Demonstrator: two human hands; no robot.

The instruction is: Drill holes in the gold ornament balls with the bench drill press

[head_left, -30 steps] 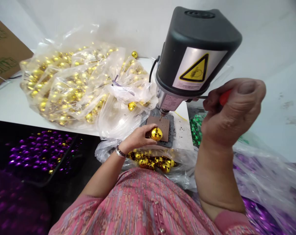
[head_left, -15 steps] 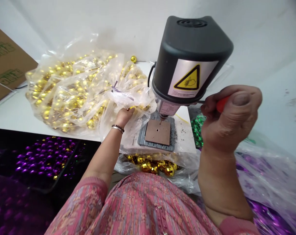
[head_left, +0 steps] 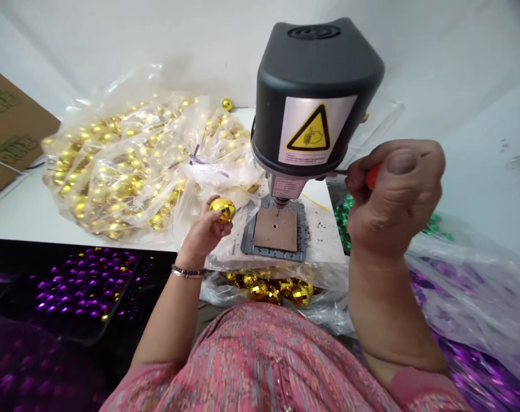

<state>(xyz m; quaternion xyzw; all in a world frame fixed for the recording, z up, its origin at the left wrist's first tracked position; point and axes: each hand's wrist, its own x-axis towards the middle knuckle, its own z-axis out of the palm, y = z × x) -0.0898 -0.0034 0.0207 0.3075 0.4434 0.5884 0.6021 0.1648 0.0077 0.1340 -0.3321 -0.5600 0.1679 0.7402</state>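
The left hand [head_left: 205, 233], nearer the brown board [head_left: 271, 237], grips a gold ball [head_left: 223, 210] left of that board and apart from it, while the right hand [head_left: 395, 203] clasps the red handle [head_left: 373, 176] of the drill [head_left: 315, 80].

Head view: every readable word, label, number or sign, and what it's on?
Yellow warning triangle with hand pictogram, on the drill press housing; no words inside.
Small print under the triangle: too small to read.
Lower label, on the drill press neck: too small.
Green print, twice on the cardboard box: too blurred.
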